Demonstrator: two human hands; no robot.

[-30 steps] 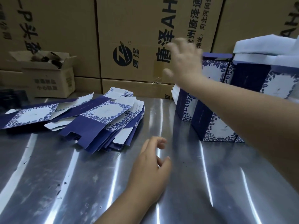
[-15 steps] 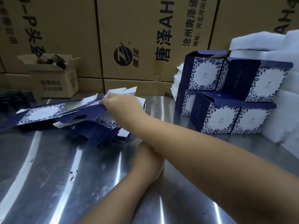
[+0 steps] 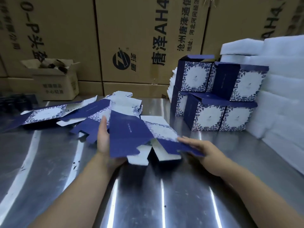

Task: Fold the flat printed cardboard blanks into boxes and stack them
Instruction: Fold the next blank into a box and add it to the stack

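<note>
Across the steel table [image 3: 49, 178], left of the box stack [image 3: 209, 117], I'm holding the blank [image 3: 130, 137] crosswise, left hand [image 3: 102, 140] and right hand [image 3: 199, 148] at its ends (fingers straight, not curled).

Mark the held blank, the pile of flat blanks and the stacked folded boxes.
held blank [image 3: 130, 134]: head view, its navy panel.
pile of flat blanks [image 3: 47, 113]: head view, leftmost blank's white printed face.
stacked folded boxes [image 3: 209, 116]: head view, a lower box's white front.
</note>
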